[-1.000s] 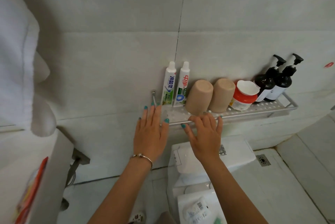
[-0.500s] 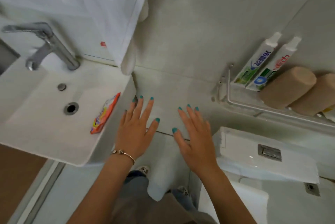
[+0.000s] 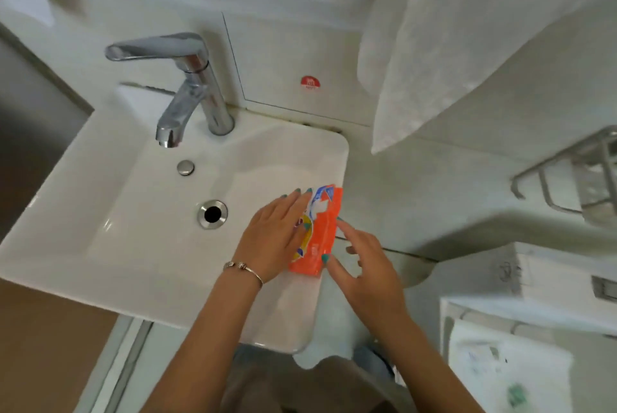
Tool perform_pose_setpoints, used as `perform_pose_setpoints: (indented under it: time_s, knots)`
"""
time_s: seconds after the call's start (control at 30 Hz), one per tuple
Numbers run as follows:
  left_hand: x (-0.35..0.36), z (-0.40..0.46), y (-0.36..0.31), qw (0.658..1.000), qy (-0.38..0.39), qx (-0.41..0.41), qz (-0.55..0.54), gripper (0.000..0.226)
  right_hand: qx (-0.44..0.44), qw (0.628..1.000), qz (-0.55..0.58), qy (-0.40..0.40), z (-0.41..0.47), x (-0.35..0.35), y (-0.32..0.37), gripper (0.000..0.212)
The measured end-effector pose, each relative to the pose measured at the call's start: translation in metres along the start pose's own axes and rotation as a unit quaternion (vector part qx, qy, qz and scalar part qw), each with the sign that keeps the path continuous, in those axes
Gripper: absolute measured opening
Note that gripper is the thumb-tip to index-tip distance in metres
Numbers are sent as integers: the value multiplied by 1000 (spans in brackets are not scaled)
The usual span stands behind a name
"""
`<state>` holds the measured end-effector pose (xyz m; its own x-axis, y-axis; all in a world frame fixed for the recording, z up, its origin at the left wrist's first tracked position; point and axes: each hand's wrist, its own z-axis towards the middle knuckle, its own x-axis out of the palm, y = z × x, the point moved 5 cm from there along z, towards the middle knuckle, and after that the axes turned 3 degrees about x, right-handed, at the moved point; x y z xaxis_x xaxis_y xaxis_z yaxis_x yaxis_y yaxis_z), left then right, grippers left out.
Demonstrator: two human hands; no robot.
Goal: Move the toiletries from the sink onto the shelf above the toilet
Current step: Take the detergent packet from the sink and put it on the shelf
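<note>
White sink (image 3: 100, 239), chrome tap (image 3: 187, 92) at back, drain (image 3: 212, 214) open. Orange packet (image 3: 322, 232) on sink's right rim. Left hand (image 3: 277, 239) flat on packet's left side, fingers spread. Right hand (image 3: 364, 265) at packet's right edge, thumb touching, fingers loose, not closed. White towel (image 3: 467, 45) hanging above right. Wire shelf (image 3: 567, 175) end at far right, blurred.

The sink (image 3: 110, 239) basin lies open to the left of the drain (image 3: 212, 214), with only the tap (image 3: 180, 88) reaching over its back edge. A hanging towel (image 3: 467, 45) drapes between the sink and the shelf (image 3: 574, 175), crowding the way across.
</note>
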<state>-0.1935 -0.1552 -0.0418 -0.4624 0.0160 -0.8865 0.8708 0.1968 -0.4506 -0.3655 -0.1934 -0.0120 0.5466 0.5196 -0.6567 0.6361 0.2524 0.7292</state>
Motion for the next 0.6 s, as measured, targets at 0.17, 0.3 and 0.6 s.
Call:
perform_pose_setpoints:
  time_s: [0.17,0.3,0.6]
  knots:
    - [-5,47,19,988,106,93,-56,61,120,987,17,-103,-7,32,25,75]
    - [0,71,26,975,146,125,-108,70,172,974,-38,-139,-13,43,36,64]
    - [12,96,44,925,205,69,-314,30,196,950,0,-243,-25,43,25,31]
